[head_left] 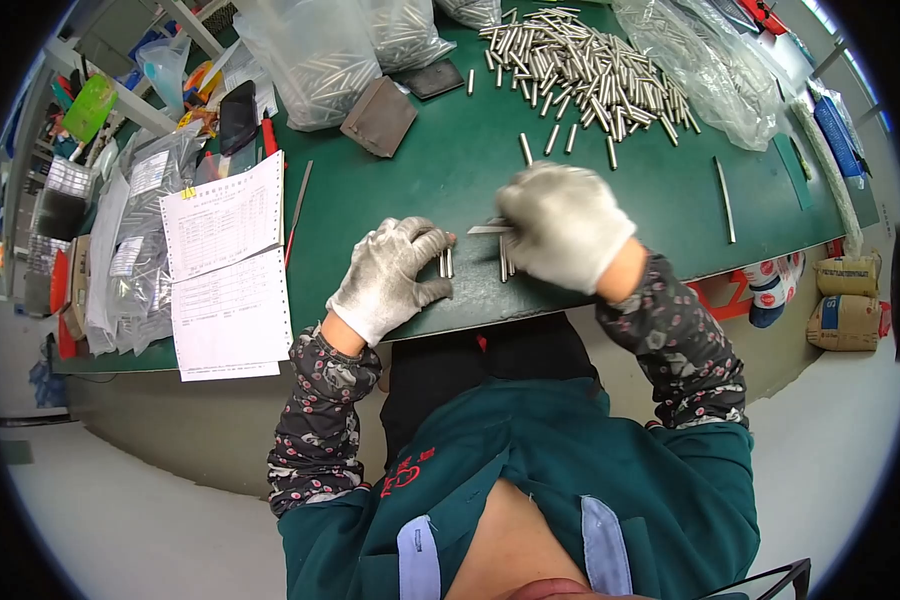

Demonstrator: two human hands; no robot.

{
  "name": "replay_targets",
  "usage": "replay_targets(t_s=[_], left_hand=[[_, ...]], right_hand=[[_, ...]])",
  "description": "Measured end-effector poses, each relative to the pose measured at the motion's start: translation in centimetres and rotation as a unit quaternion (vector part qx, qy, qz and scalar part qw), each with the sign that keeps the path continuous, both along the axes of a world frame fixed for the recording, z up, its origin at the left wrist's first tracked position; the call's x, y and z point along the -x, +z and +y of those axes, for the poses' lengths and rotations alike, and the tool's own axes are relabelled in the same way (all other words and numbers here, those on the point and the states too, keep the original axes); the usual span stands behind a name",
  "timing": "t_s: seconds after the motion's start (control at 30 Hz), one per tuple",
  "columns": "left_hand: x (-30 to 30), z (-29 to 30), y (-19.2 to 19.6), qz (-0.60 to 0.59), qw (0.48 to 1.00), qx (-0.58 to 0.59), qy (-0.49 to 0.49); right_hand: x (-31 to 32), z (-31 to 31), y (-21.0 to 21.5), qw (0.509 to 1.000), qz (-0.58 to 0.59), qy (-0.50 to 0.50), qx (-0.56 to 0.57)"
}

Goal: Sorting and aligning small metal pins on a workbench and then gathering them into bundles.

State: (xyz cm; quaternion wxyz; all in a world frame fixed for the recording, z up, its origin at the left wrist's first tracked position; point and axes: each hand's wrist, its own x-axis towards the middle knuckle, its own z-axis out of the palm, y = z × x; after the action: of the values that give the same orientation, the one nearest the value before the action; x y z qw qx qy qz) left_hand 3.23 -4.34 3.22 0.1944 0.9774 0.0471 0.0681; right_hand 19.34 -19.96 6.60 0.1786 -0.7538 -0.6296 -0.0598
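My left hand (pixel 390 278), in a grey-white glove, rests near the front edge of the green table. Its curled fingers and thumb close around a few short metal pins (pixel 446 264). To the right, my gloved right hand (pixel 565 225) is slightly blurred, with its fingers folded. A thin flat metal blade (pixel 487 229) juts from them toward the left hand. Below that blade, a couple more metal pins (pixel 504 262) lie partly covered by the right hand. Several loose pins (pixel 612 153) are scattered just beyond it.
A large heap of metal pins (pixel 580 70) spreads at the back, beside clear plastic bags (pixel 710 70). Left of it are a bag-lined tub (pixel 310 70) and a brown block (pixel 379 117). Printed sheets (pixel 228 290) overhang the left front edge. A thin rod (pixel 724 200) lies right.
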Motion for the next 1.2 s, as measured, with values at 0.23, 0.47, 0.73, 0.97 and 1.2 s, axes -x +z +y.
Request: replay_targets(t_s=[0.23, 0.47, 0.73, 0.97, 1.2], left_hand=[[-3.4, -2.9, -1.4, -0.122, 0.991, -0.026, -0.047], [-5.2, -5.5, -2.1, -0.023, 0.99, -0.088, -0.11], [-4.9, -5.4, -3.0, -0.067, 0.992, -0.083, -0.071], [-4.9, -4.6, -3.4, -0.172, 0.978, 0.045, -0.109], [-4.6, -4.3, -1.7, -0.157, 0.984, 0.004, -0.084]], right_hand=[[-2.6, -5.2, -1.7, 0.94, 0.047, -0.283, 0.186], [-2.3, -6.8, -1.5, 0.953, 0.193, -0.168, 0.16], [-2.2, -5.4, -2.5, 0.971, 0.151, -0.073, 0.169], [-0.5, -4.3, -2.4, 0.963, 0.189, -0.102, 0.16], [-2.6, -4.7, -2.3, 0.977, 0.188, -0.084, 0.051]])
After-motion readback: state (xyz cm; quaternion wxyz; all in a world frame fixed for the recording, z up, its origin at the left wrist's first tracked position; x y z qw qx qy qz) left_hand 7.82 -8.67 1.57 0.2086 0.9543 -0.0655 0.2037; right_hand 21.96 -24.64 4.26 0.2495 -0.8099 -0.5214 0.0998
